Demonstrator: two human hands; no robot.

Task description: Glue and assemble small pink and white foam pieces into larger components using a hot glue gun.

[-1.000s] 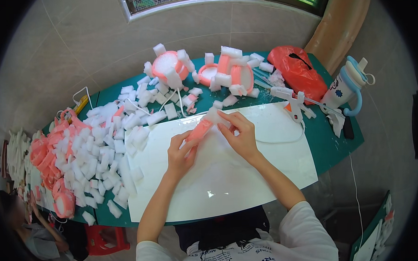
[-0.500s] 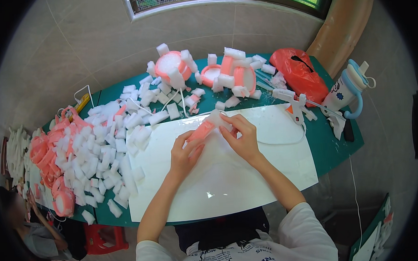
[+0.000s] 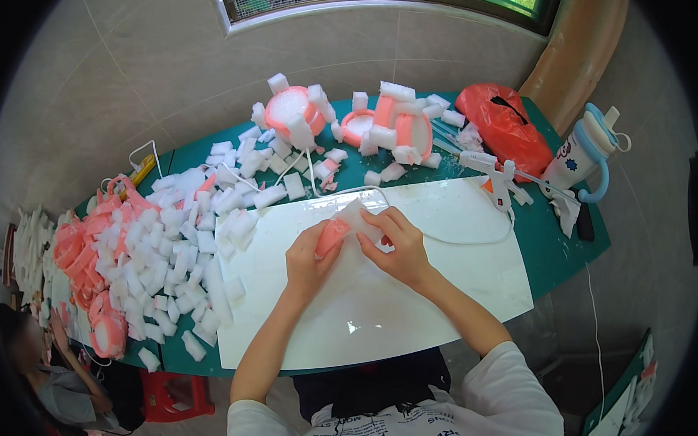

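Left hand [image 3: 310,259] grips pink strip [image 3: 333,237]; right hand [image 3: 402,250] pinches white foam block [image 3: 354,215] against it, over white board [image 3: 368,317]. Glue gun [image 3: 502,185] at board's far right corner.

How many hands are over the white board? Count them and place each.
2. The left hand holds the pink piece; the right hand holds the white foam block beside it. No other hand shows there.
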